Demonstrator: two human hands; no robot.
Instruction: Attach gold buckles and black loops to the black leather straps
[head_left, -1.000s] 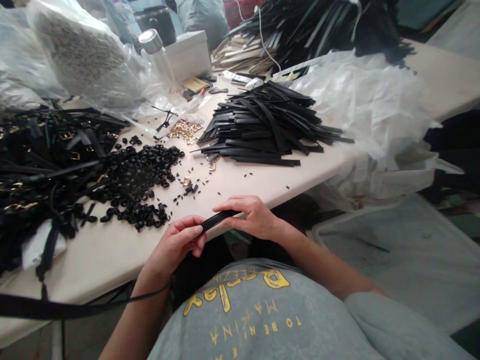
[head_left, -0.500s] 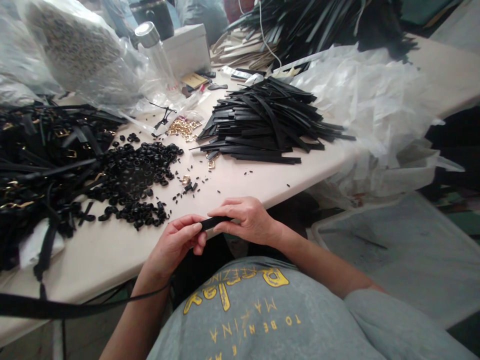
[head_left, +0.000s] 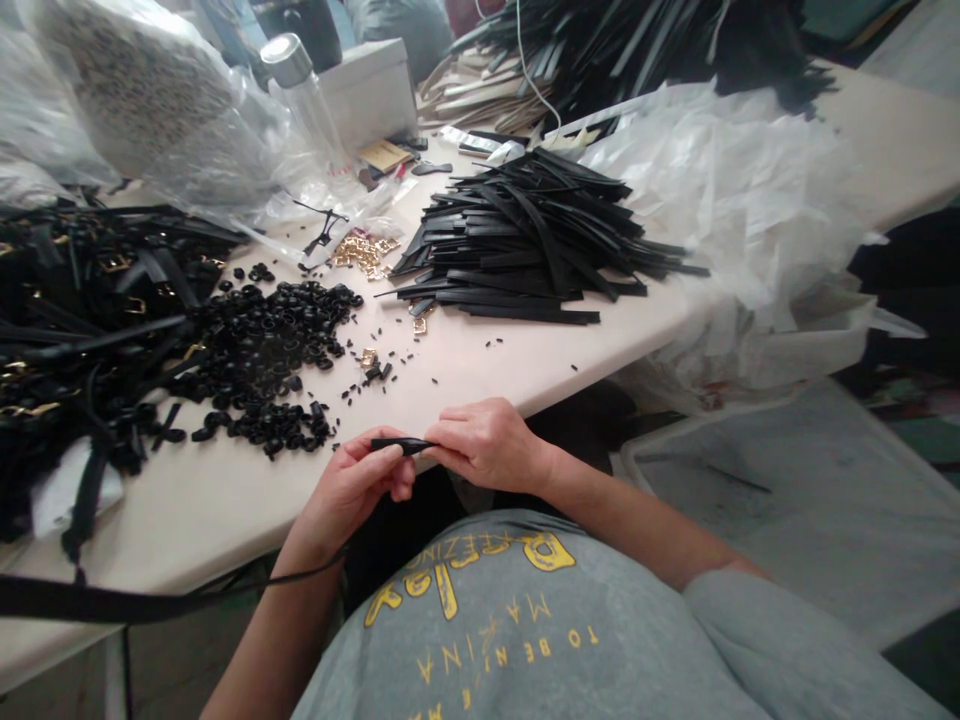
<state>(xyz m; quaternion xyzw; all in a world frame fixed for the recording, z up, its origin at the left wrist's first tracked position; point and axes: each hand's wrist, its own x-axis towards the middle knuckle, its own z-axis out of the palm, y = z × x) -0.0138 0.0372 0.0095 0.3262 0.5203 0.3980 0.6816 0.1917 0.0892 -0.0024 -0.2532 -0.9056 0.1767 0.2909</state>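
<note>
Black strip (head_left: 401, 446) at near edge of worktop (head_left: 480, 365); left hand (head_left: 360, 476) and right hand (head_left: 486, 442) fingers both pinching it. Black loops (head_left: 277, 325) heaped beyond left hand.

I could steer through the bare patch of tabletop (head_left: 525, 365) beyond the right hand (head_left: 486, 445) — a few small scraps (head_left: 500, 342) lie there. Past it, the pile of black strips (head_left: 517, 245) blocks me; leftward, the heap of black loops (head_left: 277, 330); rightward, crumpled plastic (head_left: 735, 200) — spilling over the edge.
</note>
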